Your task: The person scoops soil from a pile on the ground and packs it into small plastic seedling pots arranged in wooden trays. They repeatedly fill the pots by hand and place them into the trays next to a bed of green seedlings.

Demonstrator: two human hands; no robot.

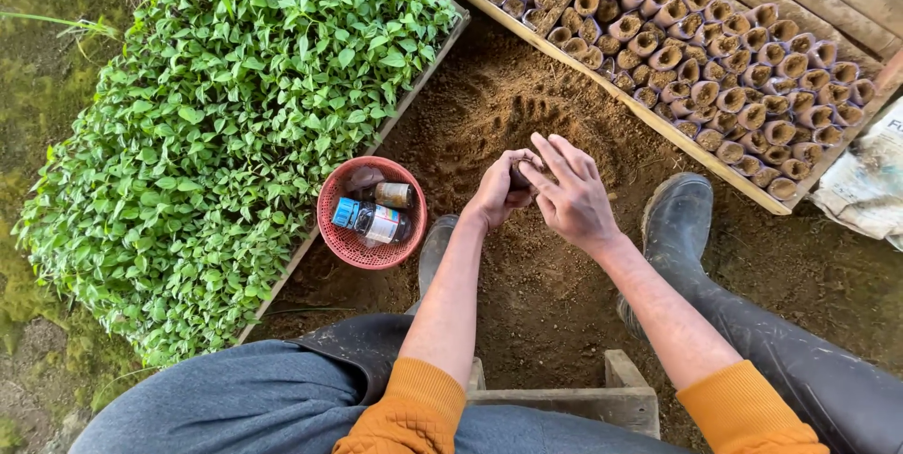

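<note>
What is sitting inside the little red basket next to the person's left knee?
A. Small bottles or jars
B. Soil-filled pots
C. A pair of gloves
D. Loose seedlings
A. The red basket holds a few small bottles, one with a blue cap, lying on their sides beside the tray of green seedlings.

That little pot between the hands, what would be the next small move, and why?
Probably lift the little pot over to the wooden frame and set it beside the others. Both hands cup it above the loose soil, and the filled pots already stand there in tight rows.
</note>
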